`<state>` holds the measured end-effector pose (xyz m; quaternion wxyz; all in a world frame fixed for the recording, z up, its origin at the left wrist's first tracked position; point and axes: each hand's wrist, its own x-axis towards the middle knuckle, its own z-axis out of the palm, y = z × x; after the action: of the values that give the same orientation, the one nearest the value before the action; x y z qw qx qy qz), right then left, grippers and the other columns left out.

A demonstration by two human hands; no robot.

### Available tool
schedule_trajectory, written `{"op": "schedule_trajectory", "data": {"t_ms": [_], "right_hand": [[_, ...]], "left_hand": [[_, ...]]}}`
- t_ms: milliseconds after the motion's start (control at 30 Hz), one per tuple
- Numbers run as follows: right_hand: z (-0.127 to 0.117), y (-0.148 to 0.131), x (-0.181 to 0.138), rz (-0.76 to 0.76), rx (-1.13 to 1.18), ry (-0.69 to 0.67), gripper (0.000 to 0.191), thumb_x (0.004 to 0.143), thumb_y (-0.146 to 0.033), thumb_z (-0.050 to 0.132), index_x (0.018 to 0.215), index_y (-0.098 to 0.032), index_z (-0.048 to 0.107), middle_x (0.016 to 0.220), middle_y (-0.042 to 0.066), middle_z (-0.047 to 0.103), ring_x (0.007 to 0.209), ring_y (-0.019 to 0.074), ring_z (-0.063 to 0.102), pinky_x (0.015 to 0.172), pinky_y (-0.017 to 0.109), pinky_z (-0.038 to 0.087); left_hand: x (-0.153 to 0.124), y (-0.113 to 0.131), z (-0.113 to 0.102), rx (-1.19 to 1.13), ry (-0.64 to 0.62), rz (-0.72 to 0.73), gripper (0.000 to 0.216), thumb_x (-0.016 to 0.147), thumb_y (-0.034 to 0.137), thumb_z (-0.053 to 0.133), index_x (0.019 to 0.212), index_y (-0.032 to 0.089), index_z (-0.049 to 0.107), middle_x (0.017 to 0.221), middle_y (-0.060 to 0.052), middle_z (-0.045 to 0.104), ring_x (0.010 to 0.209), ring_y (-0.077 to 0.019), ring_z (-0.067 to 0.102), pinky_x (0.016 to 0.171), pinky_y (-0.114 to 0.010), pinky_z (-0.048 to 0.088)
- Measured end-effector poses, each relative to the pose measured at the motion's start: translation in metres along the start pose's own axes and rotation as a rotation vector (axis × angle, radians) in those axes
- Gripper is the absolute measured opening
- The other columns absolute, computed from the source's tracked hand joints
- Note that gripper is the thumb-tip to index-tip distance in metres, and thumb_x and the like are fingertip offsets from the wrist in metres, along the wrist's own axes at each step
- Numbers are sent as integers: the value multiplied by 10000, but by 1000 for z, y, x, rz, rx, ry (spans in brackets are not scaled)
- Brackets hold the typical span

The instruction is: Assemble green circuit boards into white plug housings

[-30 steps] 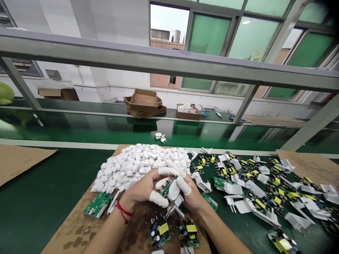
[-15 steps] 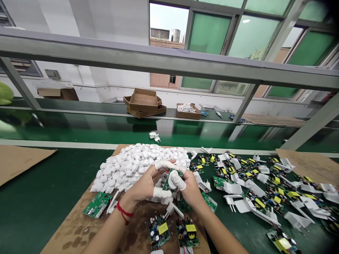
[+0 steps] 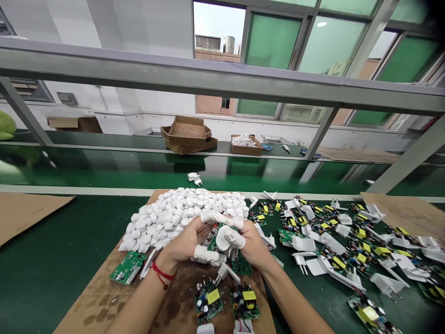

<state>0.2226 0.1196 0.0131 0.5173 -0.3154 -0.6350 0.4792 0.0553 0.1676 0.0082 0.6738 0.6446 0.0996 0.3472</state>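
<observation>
My left hand (image 3: 184, 242), with white finger cots and a red cord at the wrist, grips a green circuit board (image 3: 212, 241) between thumb and fingers. My right hand (image 3: 253, 246) shares the hold, its thumb pressing a white round disc (image 3: 222, 239) against the board. Both hands partly cover the board. Just behind them rises a heap of white round pieces (image 3: 181, 206). Below the hands lie two component boards (image 3: 207, 301) with yellow transformers and a white plug part (image 3: 225, 273). Another green board (image 3: 128, 267) rests left of my left wrist.
Many circuit boards with white plug housings (image 3: 333, 246) cover the right side of the green bench. Cardboard (image 3: 86, 306) lies under the work. Beyond runs a green conveyor (image 3: 104, 171) with a white plug piece on it (image 3: 194, 178); cardboard trays (image 3: 187, 130) sit behind it.
The white disc in my hands has turned to face me more fully, and my hands have shifted slightly. The plug piece on the conveyor has moved left.
</observation>
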Motion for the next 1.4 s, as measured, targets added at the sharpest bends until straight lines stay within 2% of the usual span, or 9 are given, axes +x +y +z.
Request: {"op": "schedule_trajectory", "data": {"t_ms": [100, 233, 367, 467, 600, 733, 933, 1133, 1400], "right_hand": [[-2, 9, -1, 33, 6, 38, 513, 762, -667, 583, 864, -193, 748, 711, 56, 677, 799, 242, 621, 706, 334, 502], [-5, 23, -5, 61, 9, 162, 611, 834, -711, 422, 860, -183, 729, 718, 57, 666, 804, 217, 605, 718, 326, 488], [-5, 19, -5, 74, 1, 69, 586, 777, -711, 525, 704, -159, 710, 600, 35, 607, 645, 179, 560, 585, 272, 434], [-1, 14, -2, 78, -6, 16, 561, 758, -691, 571, 651, -154, 690, 543, 15, 560, 562, 148, 496, 533, 249, 378], [3, 18, -2, 72, -24, 50, 538, 802, -658, 542, 672, -155, 680, 563, 8, 551, 586, 146, 477, 574, 254, 368], [4, 25, -5, 76, -35, 70, 516, 820, -636, 535, 707, -153, 675, 600, 14, 556, 642, 159, 475, 611, 261, 364], [5, 25, -4, 57, -25, 82, 462, 787, -606, 597, 715, -156, 670, 638, 11, 566, 662, 160, 474, 663, 271, 388], [8, 21, 0, 32, 43, 59, 405, 763, -572, 637, 697, -174, 658, 616, 7, 555, 647, 163, 496, 613, 262, 404], [-1, 15, 3, 36, 122, -44, 354, 689, -506, 722, 647, -169, 621, 621, 16, 562, 688, 179, 521, 632, 275, 430]], "left_hand": [[0, -2, -2, -2, 26, -30, 652, 517, 209, 899, 1111, 177, 632, 1249, -136, 600, 1260, -332, 474, 1070, -443, 378], [-1, -4, -5, -13, 76, -71, 774, 512, 345, 908, 1200, 181, 593, 1243, -146, 604, 1247, -346, 479, 1075, -456, 368], [-1, -3, -3, -11, 92, -94, 778, 473, 369, 923, 1170, 182, 633, 1194, -128, 635, 1208, -347, 510, 1074, -451, 366], [1, -4, 0, -15, 117, -80, 777, 444, 408, 928, 1139, 190, 658, 1138, -110, 659, 1163, -335, 539, 1007, -404, 427], [1, -9, 3, -30, 199, -33, 745, 489, 508, 887, 1130, 206, 657, 1073, -80, 673, 1038, -277, 596, 866, -310, 482], [0, -13, 5, -30, 253, -12, 647, 525, 391, 902, 1094, 206, 657, 977, -50, 683, 848, -195, 610, 747, -247, 483], [0, -12, 7, -18, 297, -5, 630, 537, 444, 885, 1064, 188, 653, 913, -54, 682, 803, -185, 602, 718, -245, 486], [3, -10, 10, 2, 285, 1, 707, 535, 565, 846, 1105, 200, 640, 935, -66, 676, 826, -206, 620, 719, -258, 487], [6, 1, 16, 102, 196, -23, 669, 547, 469, 870, 1110, 194, 633, 987, -71, 657, 906, -235, 608, 739, -267, 475]]}}
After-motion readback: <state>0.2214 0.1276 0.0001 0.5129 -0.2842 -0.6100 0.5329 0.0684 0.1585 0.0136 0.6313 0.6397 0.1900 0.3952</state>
